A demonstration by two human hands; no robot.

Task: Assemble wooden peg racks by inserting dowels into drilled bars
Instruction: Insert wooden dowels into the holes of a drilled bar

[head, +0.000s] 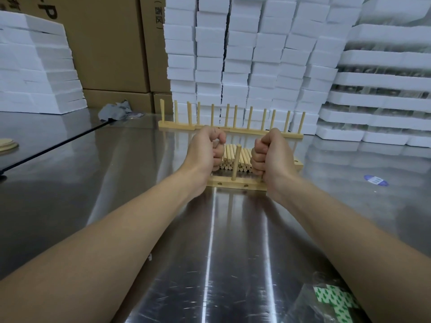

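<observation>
**Downward now, at the bar's right end**

Lies flat out on the steel table (93,171), in the middle of the scene: drilled bar (235,184), long axis running left to right, open holes showing along it. Carries one upright dowel (237,159) about midway along. Shows a second, the right-end dowel (262,177), only as a short stub between fist and bar, upright and seemingly meeting the bar; cannot tell how deep it sits. Is wrapped by the right hand (271,157), fingers curled tight round it, directly above that end of the bar.

Turns, then, on one relation: hole straight below the grip, dowel axis vertical, bar axis crosswise. Calls, by that reading, for a push straight down rather than sideways.

Hangs above the bar's left end: left hand (206,150), fingers curled in; cannot tell whether anything is held inside. Sits nearer the empty holes on the left, and looks suited to steadying that end.

Just beyond the bar, between the hands: loose dowels (233,160), piled with their ends toward the near side. Right of them, close by: another bar (298,164). Farther off: finished racks (233,130) in a row, in front of stacked foam blocks (233,54) and cardboard boxes (105,54).
</observation>
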